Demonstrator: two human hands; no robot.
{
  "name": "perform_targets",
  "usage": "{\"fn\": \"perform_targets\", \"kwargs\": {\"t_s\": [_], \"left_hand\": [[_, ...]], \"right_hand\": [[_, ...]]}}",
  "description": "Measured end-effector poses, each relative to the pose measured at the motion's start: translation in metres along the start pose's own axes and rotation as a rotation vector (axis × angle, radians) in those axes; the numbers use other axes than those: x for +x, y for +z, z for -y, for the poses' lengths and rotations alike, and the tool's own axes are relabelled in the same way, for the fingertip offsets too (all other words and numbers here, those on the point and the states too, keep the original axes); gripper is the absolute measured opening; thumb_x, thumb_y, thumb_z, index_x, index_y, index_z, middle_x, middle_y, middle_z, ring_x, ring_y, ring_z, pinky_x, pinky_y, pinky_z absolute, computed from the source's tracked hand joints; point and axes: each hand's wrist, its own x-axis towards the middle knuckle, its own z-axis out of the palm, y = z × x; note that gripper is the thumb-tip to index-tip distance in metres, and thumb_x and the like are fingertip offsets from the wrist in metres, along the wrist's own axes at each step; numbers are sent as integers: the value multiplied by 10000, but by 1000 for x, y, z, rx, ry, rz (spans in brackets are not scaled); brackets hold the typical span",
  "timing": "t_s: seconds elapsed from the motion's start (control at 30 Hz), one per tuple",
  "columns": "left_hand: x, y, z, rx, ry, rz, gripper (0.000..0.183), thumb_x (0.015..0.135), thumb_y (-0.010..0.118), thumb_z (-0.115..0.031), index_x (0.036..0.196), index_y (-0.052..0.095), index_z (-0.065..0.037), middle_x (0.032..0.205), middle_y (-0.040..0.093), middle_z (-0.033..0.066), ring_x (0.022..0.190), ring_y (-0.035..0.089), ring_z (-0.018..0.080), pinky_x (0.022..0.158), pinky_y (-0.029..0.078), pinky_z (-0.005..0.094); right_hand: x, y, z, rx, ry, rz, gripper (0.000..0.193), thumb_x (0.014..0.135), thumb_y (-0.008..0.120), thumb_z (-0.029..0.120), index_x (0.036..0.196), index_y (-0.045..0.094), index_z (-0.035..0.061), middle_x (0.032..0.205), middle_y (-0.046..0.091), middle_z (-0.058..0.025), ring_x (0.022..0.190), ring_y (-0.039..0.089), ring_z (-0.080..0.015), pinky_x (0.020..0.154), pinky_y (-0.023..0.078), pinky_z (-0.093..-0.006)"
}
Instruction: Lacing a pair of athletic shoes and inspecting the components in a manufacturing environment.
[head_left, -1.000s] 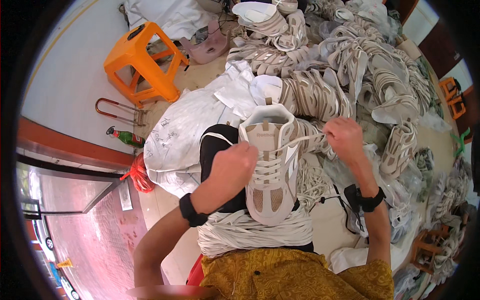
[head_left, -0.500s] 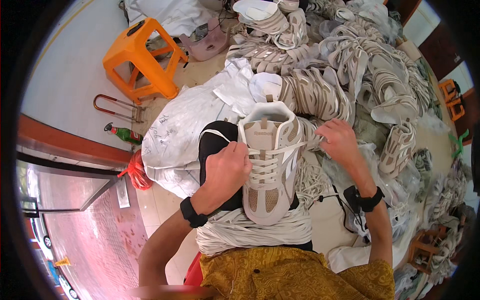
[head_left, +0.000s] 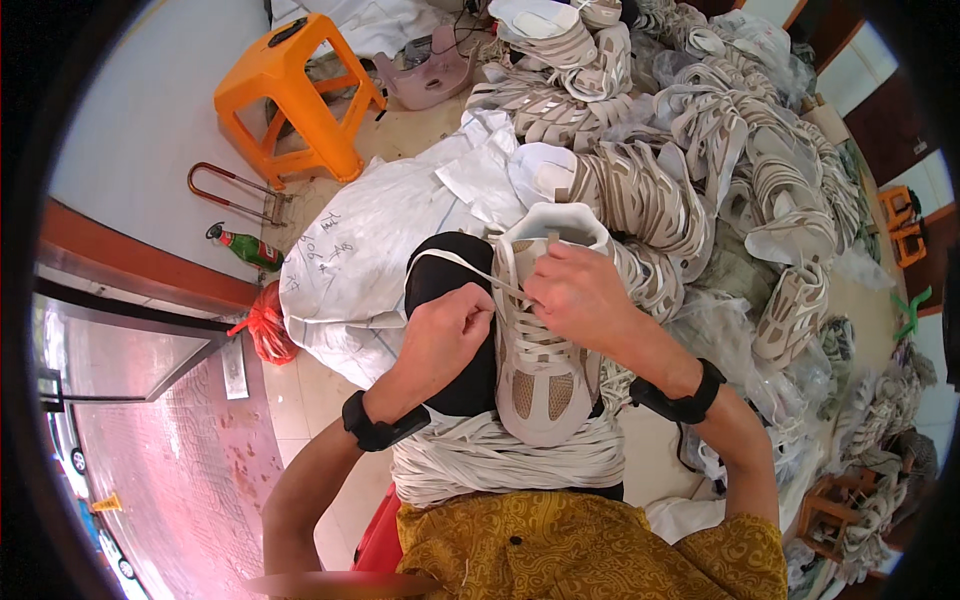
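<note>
A beige sneaker [head_left: 545,390] with a mesh toe and white-cream laces rests across my lap, its toe toward me. My right hand [head_left: 580,290] is closed over the tongue and upper eyelets, pinching a flat shoelace [head_left: 465,262]. From there the lace curves up and left over my dark-clad knee [head_left: 440,290]. Beside the shoe's left edge, my left hand [head_left: 450,330] is curled shut; whatever its fingers hold is hidden. A thick bundle of pale laces [head_left: 500,460] lies across my lap below the toe.
Heaped matching shoe uppers [head_left: 640,190] fill the far and right side, among clear plastic bags. A white woven sack [head_left: 350,270] lies at left. Beyond it are an orange stool [head_left: 290,90], a green bottle [head_left: 245,247] and a red plastic bag [head_left: 270,330].
My right hand has swung left from beyond the shoe's right side to its tongue. My left hand has shifted slightly left and down, off the laces. The view has shifted slightly.
</note>
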Motion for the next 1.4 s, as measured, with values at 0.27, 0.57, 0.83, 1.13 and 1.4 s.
{"fn": "perform_targets", "kwargs": {"t_s": [0.27,0.57,0.83,1.13,1.4], "left_hand": [[3,4,-1,-59,8,-26,72,759,547,-17,831,543,-11,697,572,112,601,556,199,548,448,284],[23,2,-11,-116,29,97,122,771,511,-45,879,545,-1,726,582,179,657,579,325,591,466,359],[36,-8,-16,141,56,423,182,768,499,-106,894,568,5,730,580,215,704,570,375,616,467,379],[45,-20,-21,-137,-198,634,207,745,457,-69,864,571,55,635,597,102,529,586,136,513,470,251],[40,-15,-14,-438,-396,650,102,799,512,-80,841,558,1,678,590,39,579,569,91,509,427,195]], "right_hand": [[-1,-5,11,-171,-254,-89,107,488,548,134,537,471,79,558,361,-17,579,432,-159,491,368,-277],[7,-1,13,-101,-312,-215,117,457,517,143,538,477,67,565,377,-12,557,416,-162,458,319,-274],[-1,-1,12,-93,-297,-189,103,516,530,163,548,470,85,573,377,-6,600,438,-152,471,334,-275],[-7,2,9,-45,-234,-208,119,484,555,130,570,492,76,575,400,-15,569,441,-156,466,338,-277],[-34,-19,-9,251,203,-170,171,537,640,72,702,597,66,631,500,-34,634,508,-201,542,424,-309]]}}
